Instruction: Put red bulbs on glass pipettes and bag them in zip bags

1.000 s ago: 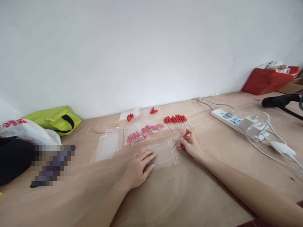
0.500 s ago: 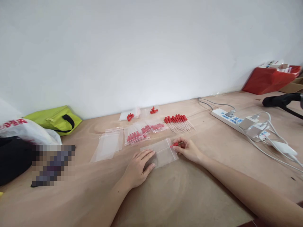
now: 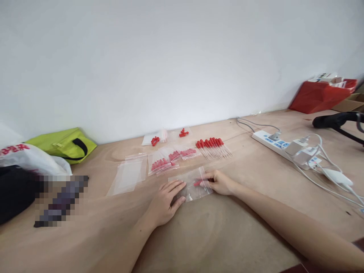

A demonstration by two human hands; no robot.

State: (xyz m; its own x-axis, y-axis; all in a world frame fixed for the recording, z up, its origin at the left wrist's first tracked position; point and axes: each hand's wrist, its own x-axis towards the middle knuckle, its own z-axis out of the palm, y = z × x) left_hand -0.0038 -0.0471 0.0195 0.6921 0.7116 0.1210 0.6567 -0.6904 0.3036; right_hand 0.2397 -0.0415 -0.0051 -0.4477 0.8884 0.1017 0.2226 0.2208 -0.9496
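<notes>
A clear zip bag (image 3: pixel 193 193) lies flat on the tabletop between my hands. My left hand (image 3: pixel 169 199) rests on the bag's left end, fingers apart, holding nothing. The fingertips of my right hand (image 3: pixel 213 182) are inside the bag's right-hand opening, closed on a small red-headed stick (image 3: pixel 197 183) seen through the plastic. Behind them, filled bags (image 3: pixel 160 163) with red pieces overlap one another. A row of red-headed sticks (image 3: pixel 212 143) lies to their right. Flat bags (image 3: pixel 129 174) with nothing in them lie at the left.
Small red pieces (image 3: pixel 183 132) lie on bags near the wall. A white power strip (image 3: pixel 273 142) with chargers and cables stands at the right, a red bag (image 3: pixel 315 96) behind it. At the left are a green bag (image 3: pixel 62 144) and a white plastic bag (image 3: pixel 48 161).
My right hand has moved slightly left, carrying the red-headed stick from the bag's mouth to inside it. My left hand stays on the bag. The view has shifted slightly.
</notes>
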